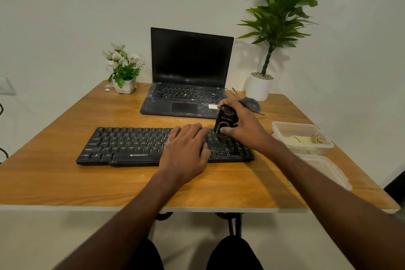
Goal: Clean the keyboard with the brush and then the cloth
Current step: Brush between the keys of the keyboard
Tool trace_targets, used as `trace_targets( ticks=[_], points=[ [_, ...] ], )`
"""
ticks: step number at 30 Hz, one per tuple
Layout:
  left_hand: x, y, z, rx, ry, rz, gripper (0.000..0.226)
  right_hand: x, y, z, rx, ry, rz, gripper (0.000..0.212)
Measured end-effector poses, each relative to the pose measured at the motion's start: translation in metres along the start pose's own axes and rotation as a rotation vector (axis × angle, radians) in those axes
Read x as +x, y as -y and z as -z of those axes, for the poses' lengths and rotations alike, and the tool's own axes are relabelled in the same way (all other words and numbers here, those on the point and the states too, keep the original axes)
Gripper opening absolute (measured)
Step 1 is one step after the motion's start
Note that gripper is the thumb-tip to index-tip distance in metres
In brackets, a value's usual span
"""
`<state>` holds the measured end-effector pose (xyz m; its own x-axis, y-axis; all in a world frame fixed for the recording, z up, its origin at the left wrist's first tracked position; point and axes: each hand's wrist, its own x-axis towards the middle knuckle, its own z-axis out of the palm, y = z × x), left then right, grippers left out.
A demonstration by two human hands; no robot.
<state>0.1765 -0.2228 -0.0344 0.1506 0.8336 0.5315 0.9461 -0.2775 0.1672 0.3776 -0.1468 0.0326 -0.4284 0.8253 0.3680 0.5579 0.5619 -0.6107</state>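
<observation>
Head view: right hand (242, 125) grips brush (225, 121) on keyboard's (131, 146) right end, centre frame. Left hand (186, 149) flat, fingers straight, pinning keys. Keyboard runs left-right; unbrushed keys lie left.

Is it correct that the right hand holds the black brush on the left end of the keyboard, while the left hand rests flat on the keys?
Not quite. The head view shows the right hand holding the black brush on the right end of the keyboard, not the left. The left hand does rest flat on the keys.
</observation>
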Motion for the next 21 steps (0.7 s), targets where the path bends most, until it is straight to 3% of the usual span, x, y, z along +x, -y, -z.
trace_targets(
  ticks=[5,8,12,16,21],
  points=[
    [0.003,0.003,-0.002,0.004,0.052,0.015,0.048,0.008,0.002,0.010,-0.236,0.084,0.048,0.072],
    [0.001,0.002,-0.001,0.003,0.048,0.019,0.050,0.008,0.004,0.014,-0.195,0.071,0.034,0.070],
    [0.002,0.002,-0.002,-0.005,0.049,0.021,0.048,0.013,0.003,0.015,-0.247,0.210,0.051,0.074],
    [0.002,0.001,-0.001,-0.005,0.060,0.024,0.044,0.016,0.004,0.016,-0.218,0.138,-0.001,0.076],
    [0.003,0.001,-0.001,0.013,0.055,0.020,0.052,0.014,0.000,0.023,-0.234,0.248,0.028,0.073]
  ],
)
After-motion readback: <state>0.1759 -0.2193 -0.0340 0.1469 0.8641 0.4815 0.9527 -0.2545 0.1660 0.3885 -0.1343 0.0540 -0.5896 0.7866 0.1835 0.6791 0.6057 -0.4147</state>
